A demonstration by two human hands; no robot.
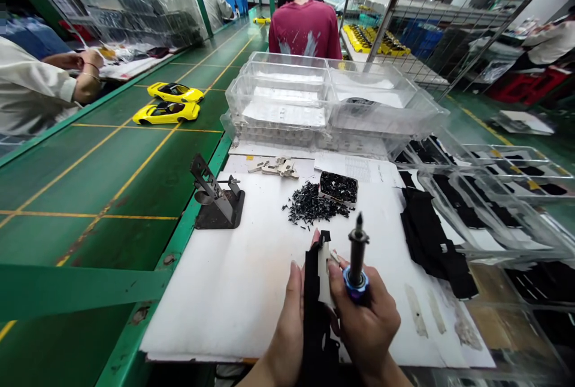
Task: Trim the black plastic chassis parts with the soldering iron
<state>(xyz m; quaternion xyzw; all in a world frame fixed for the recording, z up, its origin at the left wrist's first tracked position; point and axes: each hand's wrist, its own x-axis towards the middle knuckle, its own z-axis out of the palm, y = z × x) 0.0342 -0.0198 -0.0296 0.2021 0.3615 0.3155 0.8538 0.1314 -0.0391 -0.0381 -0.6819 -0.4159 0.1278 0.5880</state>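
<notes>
Near the bottom middle, my left hand (291,321) is wrapped round a long black part (314,315) from its left side. A pale grey piece (324,273) lies against the upper part of it. My right hand (368,315) holds a soldering iron (357,255) with a blue collar, its dark tip pointing up, while the fingers press on the pale piece. Beyond the hands lies a pile of small black screws (309,202) beside a small box (339,187) full of them.
An iron stand (220,201) is at the mat's left edge. Clear trays (332,99) are stacked behind, black parts (431,237) lie right. Two yellow car bodies (168,112) sit on the green belt (103,177). A person in a red shirt (305,27) is ahead; another is left.
</notes>
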